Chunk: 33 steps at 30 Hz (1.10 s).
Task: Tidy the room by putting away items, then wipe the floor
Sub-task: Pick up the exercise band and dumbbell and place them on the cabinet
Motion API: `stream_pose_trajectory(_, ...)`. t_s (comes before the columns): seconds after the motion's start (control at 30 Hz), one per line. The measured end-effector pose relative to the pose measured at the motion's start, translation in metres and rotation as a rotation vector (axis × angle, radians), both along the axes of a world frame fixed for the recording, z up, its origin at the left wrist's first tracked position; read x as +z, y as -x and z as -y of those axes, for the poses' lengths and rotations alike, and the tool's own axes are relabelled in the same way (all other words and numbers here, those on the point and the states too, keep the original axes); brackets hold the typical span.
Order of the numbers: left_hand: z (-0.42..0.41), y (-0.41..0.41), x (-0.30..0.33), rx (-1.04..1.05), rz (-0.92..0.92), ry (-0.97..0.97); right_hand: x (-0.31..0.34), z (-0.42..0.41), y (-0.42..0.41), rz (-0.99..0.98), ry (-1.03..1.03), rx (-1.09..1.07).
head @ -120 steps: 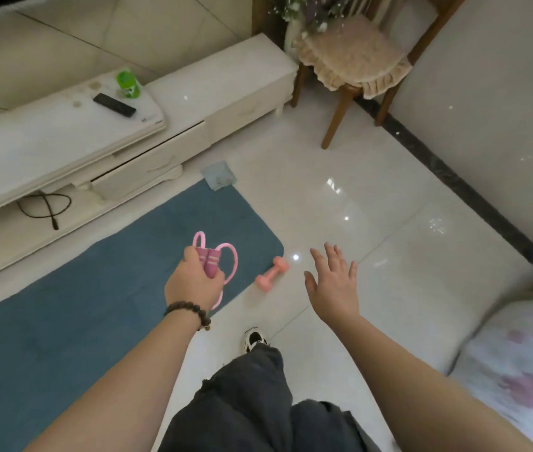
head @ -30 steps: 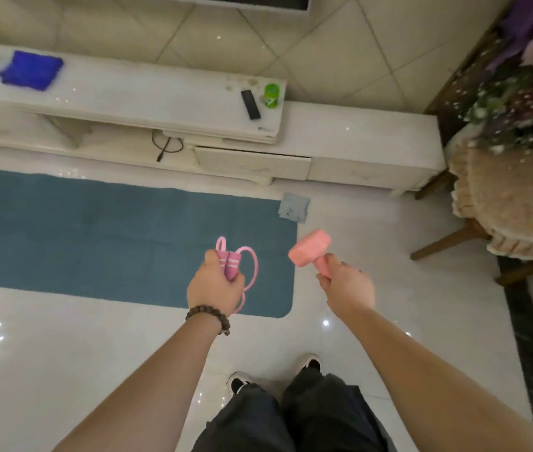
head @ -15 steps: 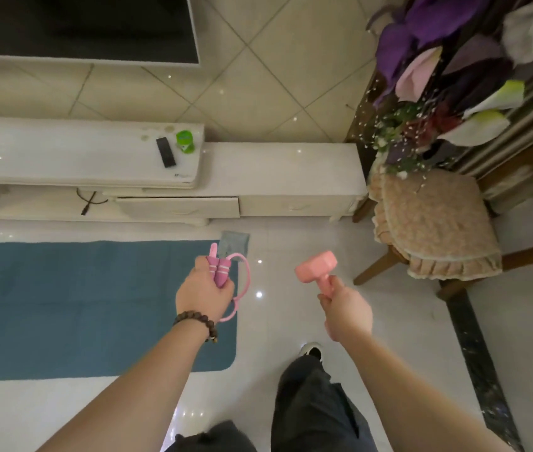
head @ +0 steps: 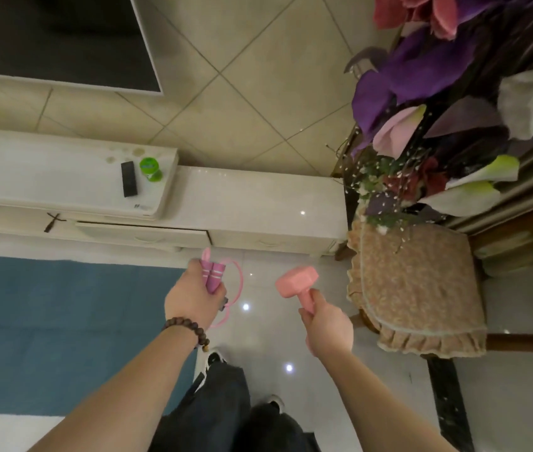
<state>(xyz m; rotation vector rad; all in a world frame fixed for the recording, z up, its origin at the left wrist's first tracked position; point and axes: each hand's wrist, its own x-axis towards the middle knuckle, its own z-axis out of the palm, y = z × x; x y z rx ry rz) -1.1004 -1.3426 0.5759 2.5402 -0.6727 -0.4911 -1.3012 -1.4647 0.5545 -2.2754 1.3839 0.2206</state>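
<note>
While the view's swung up closer to the TV stand, left hand still grips the jump rope, right hand still clutches the pink dumbbell, both over the floor by the mat's right edge.

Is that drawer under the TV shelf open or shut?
Slightly open. The drawer front juts out past the neighbouring cabinet front, with a dark gap along its top edge.
</note>
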Motion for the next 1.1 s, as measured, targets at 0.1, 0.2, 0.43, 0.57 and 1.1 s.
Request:
stream_pose_trajectory(0.1,0.033,-0.018,-0.009,-0.018,-0.021,0.006,-0.010,0.026,-0.015,0.018,-0.034,-0.004)
stream_pose_trajectory(0.2,0.068,-0.043,-0.022,-0.053,-0.042,0.008,-0.025,0.055,-0.034,0.041,-0.049,-0.054)
stream_pose_trajectory(0.43,0.168,-0.137,-0.068,-0.154,-0.032,0.014,-0.075,0.143,-0.118,0.011,-0.088,-0.161)
stream_pose_trajectory(0.57,0.224,-0.175,-0.111,-0.273,-0.043,-0.034,-0.112,0.196,-0.156,-0.019,-0.083,-0.213)
stream_pose_trajectory(1.1,0.481,-0.207,-0.315,-0.936,-0.376,-0.159,-0.314,0.424,-0.175,-0.268,0.135,-0.181)
